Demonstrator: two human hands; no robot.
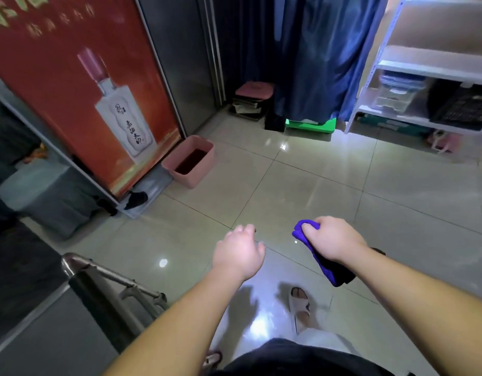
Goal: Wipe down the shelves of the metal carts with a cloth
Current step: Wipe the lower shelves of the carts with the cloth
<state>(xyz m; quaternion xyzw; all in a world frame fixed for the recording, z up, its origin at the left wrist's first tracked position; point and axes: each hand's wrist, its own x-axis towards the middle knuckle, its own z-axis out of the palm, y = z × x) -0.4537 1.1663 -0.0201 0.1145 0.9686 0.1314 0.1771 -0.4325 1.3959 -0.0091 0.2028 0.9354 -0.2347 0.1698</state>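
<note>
A person stands on a glossy beige tiled floor (329, 180), both bare forearms stretched forward. The right hand (333, 236) grips a bunched purple cloth (320, 255), fingers curled tightly round its upper end. The cloth's long axis runs on a slant: its bundled top points up and away to the left, past the knuckles, and its loose tail hangs down to the right beneath the wrist, in mid-air above the floor. The left hand (241, 249) hovers palm down just beside it, holding nothing, fingers loosely bent and slightly apart.

At the lower left corner of the view stands a metal cart with a tubular steel handle (109, 278); its flat grey top runs off the edge. Neither hand touches it.

Against the far left wall leans a tall red poster showing a white liquor bottle with a pink cap (117, 112). Chinese characters run down the bottle label and across the poster's top, too blurred to read. A pink plastic bin (191, 165) sits on the floor at the poster's foot. A blue curtain (316, 55) hangs at the back, and white metal shelving holding clear plastic boxes (424, 77) fills the upper right corner. A foot in a pale sandal (299, 305) shows below the hands.
</note>
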